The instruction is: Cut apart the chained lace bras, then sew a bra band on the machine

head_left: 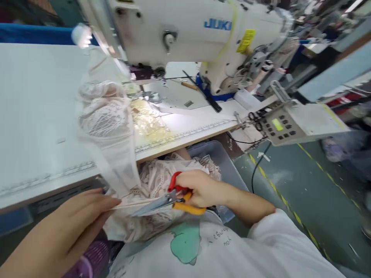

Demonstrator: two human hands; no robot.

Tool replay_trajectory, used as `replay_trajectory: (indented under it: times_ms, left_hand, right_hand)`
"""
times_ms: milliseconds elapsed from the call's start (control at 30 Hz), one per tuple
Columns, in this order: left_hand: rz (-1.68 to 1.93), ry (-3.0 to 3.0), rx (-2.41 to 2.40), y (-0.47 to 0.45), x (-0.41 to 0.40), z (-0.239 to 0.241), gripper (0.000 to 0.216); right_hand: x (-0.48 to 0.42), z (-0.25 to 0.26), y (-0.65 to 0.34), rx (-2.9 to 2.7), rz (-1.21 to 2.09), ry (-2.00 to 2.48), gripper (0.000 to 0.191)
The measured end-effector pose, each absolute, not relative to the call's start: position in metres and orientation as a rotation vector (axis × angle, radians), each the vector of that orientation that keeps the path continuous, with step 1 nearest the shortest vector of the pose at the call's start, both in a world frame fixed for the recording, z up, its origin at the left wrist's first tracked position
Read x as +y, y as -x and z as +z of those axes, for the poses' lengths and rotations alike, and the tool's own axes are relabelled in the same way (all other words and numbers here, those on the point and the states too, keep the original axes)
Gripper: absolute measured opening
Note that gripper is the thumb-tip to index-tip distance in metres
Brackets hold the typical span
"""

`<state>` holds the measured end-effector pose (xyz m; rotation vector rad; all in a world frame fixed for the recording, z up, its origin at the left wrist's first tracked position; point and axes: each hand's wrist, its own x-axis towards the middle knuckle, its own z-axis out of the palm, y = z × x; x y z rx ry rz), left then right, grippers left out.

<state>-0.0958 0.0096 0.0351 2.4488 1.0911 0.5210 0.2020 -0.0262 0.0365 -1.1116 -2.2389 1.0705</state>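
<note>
Materials and surface finish. Scissors (171,199): smooth metal blades; handles of red and orange plastic. Lace garment (101,119): sheer, matt mesh cloth with textured openwork. Sewing machine (185,38): smooth, painted housing with a soft gloss. Worktable (37,108): smooth white top, wood-like edge. Storage bin (233,173): smooth, translucent plastic. T-shirt (228,258): matt printed cloth. Floor (278,181): smooth, faintly glossy coating.

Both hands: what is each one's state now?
Left hand: closed, pinching thin pale fabric.
Right hand: closed, holding red-and-orange-handled metal scissors.
</note>
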Motion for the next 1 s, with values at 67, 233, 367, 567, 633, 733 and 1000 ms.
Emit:
replay_trajectory:
  times_ms: [67, 233, 367, 567, 633, 733, 1000]
  left_hand:
    - [0.532, -2.238, 1.109, 0.094, 0.008, 0.042, 0.016]
    - [0.560, -1.684, 1.112, 0.068, 0.005, 0.054, 0.012]
    - [0.656, -1.532, 1.049, 0.043, -0.001, 0.055, 0.011]
    - [0.812, -1.626, 0.972, 0.009, -0.010, 0.043, 0.012]
    - [0.826, -1.711, 0.933, -0.001, -0.012, 0.040, 0.023]
    - [0.778, -1.775, 0.924, -0.011, -0.013, 0.039, 0.030]
    - [0.672, -1.633, 0.989, -0.016, -0.007, 0.044, 0.024]
  right_hand:
    - [-0.032, 0.034, -0.202, -2.158, 1.104, 1.124, 0.030]
    - [-0.046, 0.028, -0.199, -2.039, 1.274, 1.211, 0.024]
    - [-0.052, 0.025, -0.203, -2.102, 1.367, 1.215, 0.029]
    - [-0.042, 0.036, -0.214, -2.014, 1.216, 1.337, 0.020]
    - [-0.037, 0.040, -0.212, -1.864, 1.165, 1.319, 0.019]
    - [-0.029, 0.043, -0.203, -1.677, 1.207, 1.179, 0.016]
    - [-0.017, 0.038, -0.184, -1.541, 1.203, 1.010, 0.015]
